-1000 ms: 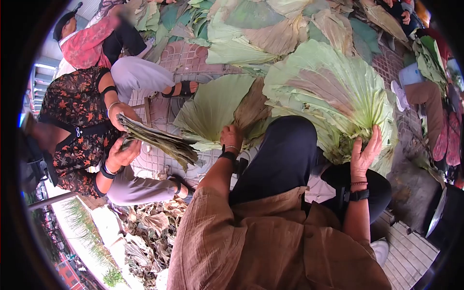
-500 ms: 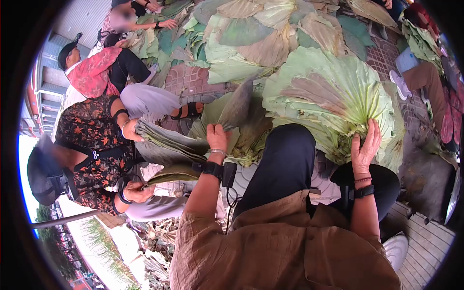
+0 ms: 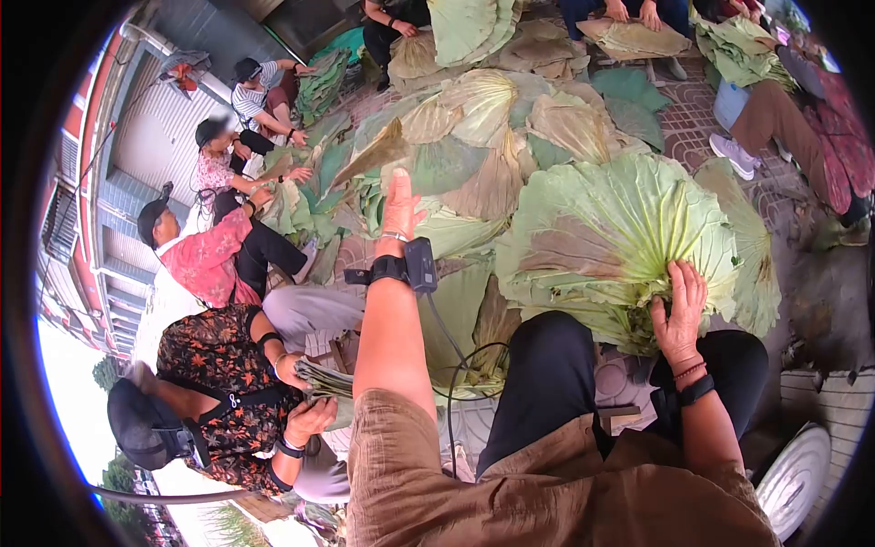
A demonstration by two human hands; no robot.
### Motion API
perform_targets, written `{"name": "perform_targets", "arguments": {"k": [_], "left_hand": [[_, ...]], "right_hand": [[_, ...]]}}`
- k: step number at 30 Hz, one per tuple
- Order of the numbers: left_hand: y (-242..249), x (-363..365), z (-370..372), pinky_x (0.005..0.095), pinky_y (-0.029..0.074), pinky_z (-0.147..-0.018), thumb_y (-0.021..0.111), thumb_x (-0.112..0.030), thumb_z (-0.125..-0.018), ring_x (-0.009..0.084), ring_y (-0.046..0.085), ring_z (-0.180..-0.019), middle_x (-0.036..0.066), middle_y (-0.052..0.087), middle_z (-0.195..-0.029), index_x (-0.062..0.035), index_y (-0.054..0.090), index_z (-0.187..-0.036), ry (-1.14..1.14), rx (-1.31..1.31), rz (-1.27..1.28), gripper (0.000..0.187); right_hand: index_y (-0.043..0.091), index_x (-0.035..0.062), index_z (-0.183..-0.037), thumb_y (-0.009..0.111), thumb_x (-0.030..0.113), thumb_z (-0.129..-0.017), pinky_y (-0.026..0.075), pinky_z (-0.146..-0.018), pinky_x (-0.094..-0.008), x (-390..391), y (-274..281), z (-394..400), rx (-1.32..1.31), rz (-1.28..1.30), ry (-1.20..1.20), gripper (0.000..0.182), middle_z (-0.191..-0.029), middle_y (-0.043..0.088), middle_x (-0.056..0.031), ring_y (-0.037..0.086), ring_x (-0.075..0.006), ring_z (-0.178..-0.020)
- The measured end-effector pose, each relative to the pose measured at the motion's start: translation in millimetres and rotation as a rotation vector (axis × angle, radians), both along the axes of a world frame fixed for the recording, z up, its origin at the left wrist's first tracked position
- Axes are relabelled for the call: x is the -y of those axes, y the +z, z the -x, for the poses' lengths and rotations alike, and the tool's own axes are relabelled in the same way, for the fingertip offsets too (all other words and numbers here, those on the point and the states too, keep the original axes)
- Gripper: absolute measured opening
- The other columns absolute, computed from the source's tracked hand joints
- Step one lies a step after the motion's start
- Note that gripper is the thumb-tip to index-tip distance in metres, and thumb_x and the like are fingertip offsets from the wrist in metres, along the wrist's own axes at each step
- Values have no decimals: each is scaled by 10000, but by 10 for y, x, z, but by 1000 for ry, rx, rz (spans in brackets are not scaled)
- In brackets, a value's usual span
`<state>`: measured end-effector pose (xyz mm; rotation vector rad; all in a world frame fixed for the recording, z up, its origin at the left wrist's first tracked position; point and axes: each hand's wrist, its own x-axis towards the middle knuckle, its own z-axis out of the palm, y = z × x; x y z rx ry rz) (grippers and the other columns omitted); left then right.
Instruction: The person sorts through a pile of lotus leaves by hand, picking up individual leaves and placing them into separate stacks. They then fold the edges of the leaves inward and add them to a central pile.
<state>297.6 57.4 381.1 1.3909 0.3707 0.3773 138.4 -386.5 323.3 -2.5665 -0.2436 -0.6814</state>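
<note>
My left hand [image 3: 399,210] stretches far forward over the leaf pile with its fingers apart and nothing in them. Just beyond its fingertips a brownish folded lotus leaf [image 3: 372,153] appears above the heap. My right hand [image 3: 682,314] grips the gathered stem end of a fanned stack of large pale-green lotus leaves [image 3: 620,223], with brown patches, over my knees. Its thumb is tucked at the crumpled base, and the fingers lie along the top leaf. More leaves [image 3: 460,305] lie to the left of my knee.
A wide heap of green and brown leaves [image 3: 474,105] covers the paving ahead. Close on my left, a person in a leaf-print shirt [image 3: 228,356] holds a folded leaf bundle [image 3: 328,378]. Several others sit around the heap. A round metal lid [image 3: 793,479] stands at lower right.
My left hand has swung forward and let go of the dark leaf it held. The view has tilted up. My right hand keeps hold of the stack.
</note>
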Motion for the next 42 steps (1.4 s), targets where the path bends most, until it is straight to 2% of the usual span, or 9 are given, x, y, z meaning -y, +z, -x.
{"name": "perform_targets", "arguments": {"k": [5, 10, 12, 15, 18, 23, 27, 36, 42], "left_hand": [[-1023, -13, 452, 339, 472, -761, 605, -379, -848, 154, 565, -914, 27, 584, -1071, -111, 521, -1238, -295, -499, -529, 481], [-1964, 86, 1565, 329, 496, -658, 607, -298, -841, 144, 591, -797, 20, 615, -931, -94, 569, -1145, -378, -850, -465, 368], [-2840, -209, 1923, 329, 506, -670, 626, -266, -788, 212, 638, -766, 88, 656, -959, -72, 604, -1078, -687, -273, -1354, 350], [-2689, 246, 2246, 349, 502, -743, 636, -248, -733, 278, 641, -842, 137, 655, -983, -42, 630, -976, -478, -896, -838, 319], [-2664, 582, 2448, 447, 466, -787, 582, -290, -749, 407, 593, -877, 228, 631, -903, -38, 654, -845, -306, -776, -878, 279], [-2753, 830, 2502, 473, 477, -798, 677, -268, -741, 326, 514, -1033, 80, 527, -1092, -150, 518, -1066, -311, -936, -1259, 380], [-3112, 754, 2492, 469, 485, -775, 632, -246, -766, 336, 524, -1005, 95, 544, -1057, -128, 543, -1016, -83, -913, -1235, 291], [-3334, 446, 2473, 484, 477, -772, 547, -242, -818, 410, 584, -859, 190, 603, -910, -82, 583, -896, -188, -862, -1181, 182], [-2943, 478, 2371, 482, 481, -761, 484, -227, -824, 382, 592, -912, 188, 619, -924, -70, 596, -877, -131, -885, -1182, 200]], "right_hand": [[438, 51, -1289, 579, 103, -714, 223, -1063, -493, 18, 29, 12, 9, -29, 20, 594, -1293, 430, -166, 365, -362, -1233], [432, 53, -1300, 574, 109, -742, 225, -1064, -474, 29, -19, -6, 13, -16, 36, 578, -1296, 435, -164, 366, -352, -1235], [425, 58, -1313, 564, 115, -766, 227, -1064, -461, 32, -57, -19, 35, 10, 32, 567, -1307, 437, -157, 366, -334, -1244], [422, 58, -1319, 563, 117, -774, 230, -1061, -457, 41, -93, -34, 35, 14, 62, 566, -1307, 439, -153, 369, -328, -1246], [418, 55, -1324, 561, 113, -780, 234, -1058, -450, 20, -79, -32, 37, 25, 67, 565, -1303, 441, -155, 377, -325, -1238], [415, 43, -1323, 559, 110, -781, 251, -1049, -437, -13, -98, -30, 33, 15, 53, 565, -1302, 439, -163, 384, -329, -1222], [413, 33, -1321, 550, 133, -793, 251, -1048, -442, -33, -110, -42, 19, 9, 51, 554, -1312, 427, -173, 377, -341, -1225], [402, 14, -1318, 535, 158, -815, 248, -1047, -449, -26, -131, -57, 39, 41, 52, 540, -1322, 411, -194, 366, -353, -1235], [408, 11, -1315, 538, 151, -812, 259, -1043, -451, -28, -117, -44, 33, 55, 34, 538, -1310, 426, -193, 376, -355, -1231]]}}
